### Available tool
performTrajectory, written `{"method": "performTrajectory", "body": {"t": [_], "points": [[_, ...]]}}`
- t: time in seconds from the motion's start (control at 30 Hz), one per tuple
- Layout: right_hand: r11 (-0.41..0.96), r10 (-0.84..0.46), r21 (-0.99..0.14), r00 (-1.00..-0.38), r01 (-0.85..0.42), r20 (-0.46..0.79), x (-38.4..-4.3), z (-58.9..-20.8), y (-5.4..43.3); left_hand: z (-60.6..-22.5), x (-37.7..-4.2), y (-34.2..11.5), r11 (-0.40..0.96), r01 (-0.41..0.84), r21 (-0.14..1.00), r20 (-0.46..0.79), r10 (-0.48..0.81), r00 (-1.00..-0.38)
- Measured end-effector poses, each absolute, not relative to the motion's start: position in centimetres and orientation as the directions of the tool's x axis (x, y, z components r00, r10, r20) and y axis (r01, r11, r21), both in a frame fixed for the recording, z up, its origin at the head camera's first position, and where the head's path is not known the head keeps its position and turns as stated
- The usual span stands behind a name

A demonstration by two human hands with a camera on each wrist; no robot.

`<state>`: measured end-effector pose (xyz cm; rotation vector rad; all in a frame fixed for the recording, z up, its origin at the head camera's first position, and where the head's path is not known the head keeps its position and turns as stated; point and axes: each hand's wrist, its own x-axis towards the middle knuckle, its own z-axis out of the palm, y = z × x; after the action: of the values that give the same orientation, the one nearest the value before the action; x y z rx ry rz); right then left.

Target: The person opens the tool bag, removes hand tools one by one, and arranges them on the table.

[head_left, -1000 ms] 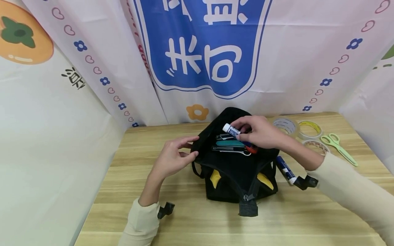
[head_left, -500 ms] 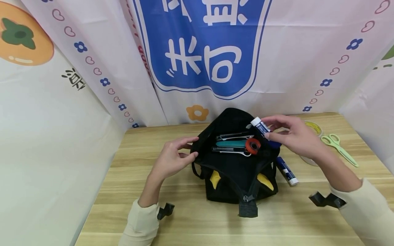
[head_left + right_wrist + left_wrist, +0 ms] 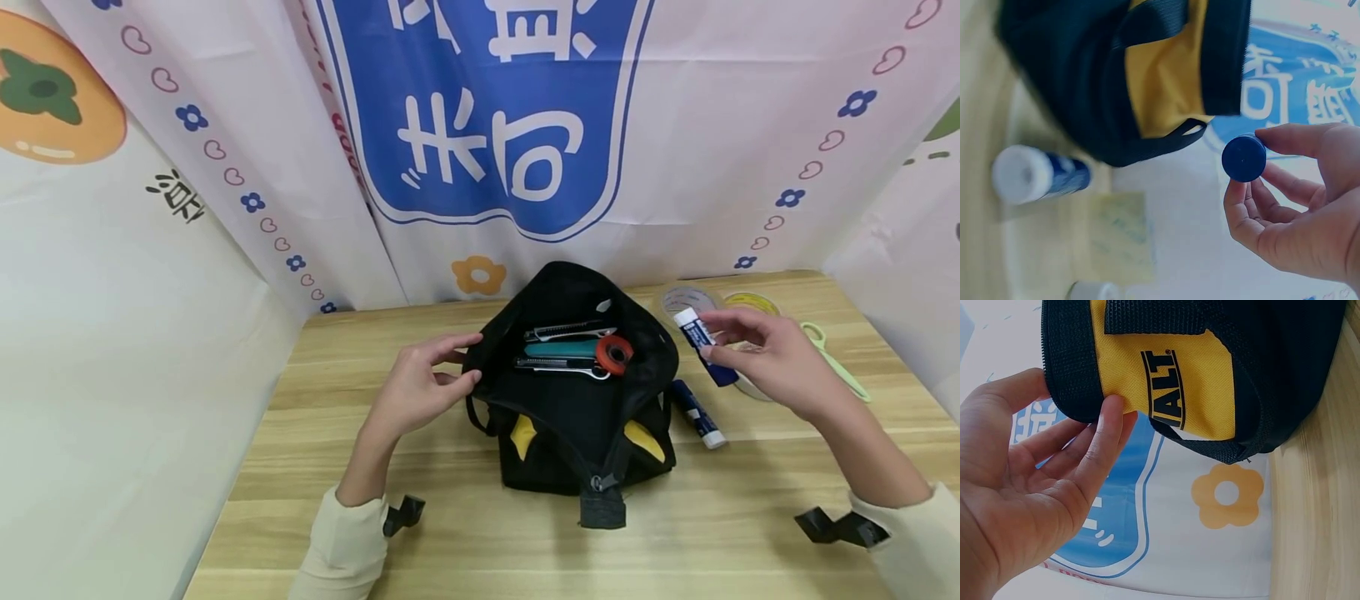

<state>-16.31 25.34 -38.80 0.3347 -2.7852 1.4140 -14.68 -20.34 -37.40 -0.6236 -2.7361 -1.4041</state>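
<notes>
A black tool bag (image 3: 551, 473) with yellow panels (image 3: 1204, 381) stands with its mouth spread wide. My left hand (image 3: 420, 385) pinches the left side of its rim between thumb and fingers. Inside lie two utility knives (image 3: 561, 364), a long teal item (image 3: 561, 348) and a red ring-shaped item (image 3: 614, 354). To the right of the bag, my right hand (image 3: 783, 362) holds a blue glue stick (image 3: 696, 332) with a white end, its round blue end (image 3: 1244, 159) facing the right wrist camera. A second glue stick (image 3: 699, 415) lies on the table against the bag's right side.
Behind the right hand are a clear tape roll (image 3: 667, 302) and a yellow-cored tape roll (image 3: 752, 301), with another roll partly hidden. Pale green scissors (image 3: 847, 377) lie farther right. A printed cloth (image 3: 697, 167) hangs behind the wooden table (image 3: 487, 533).
My right hand has moved from over the bag's mouth out to the right, carrying the glue stick. The red ring-shaped item is now uncovered. My left hand stays at the rim.
</notes>
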Motion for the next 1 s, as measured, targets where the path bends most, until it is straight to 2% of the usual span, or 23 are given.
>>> {"method": "performTrajectory", "body": {"t": [0.47,1.0], "points": [[0.615,-0.189,-0.782,-0.982,-0.103,-0.018,-15.9,-43.7,27.1,-37.5,-14.7,-20.2,0.521,0.348,0.78,0.184,0.341,-0.922],[0.661,-0.224,-0.747,-0.969,-0.069,-0.109,-15.0,-46.6,28.5,-37.6,-14.8,-20.2,0.505,0.344,0.792,0.181,0.344,-0.922]]}}
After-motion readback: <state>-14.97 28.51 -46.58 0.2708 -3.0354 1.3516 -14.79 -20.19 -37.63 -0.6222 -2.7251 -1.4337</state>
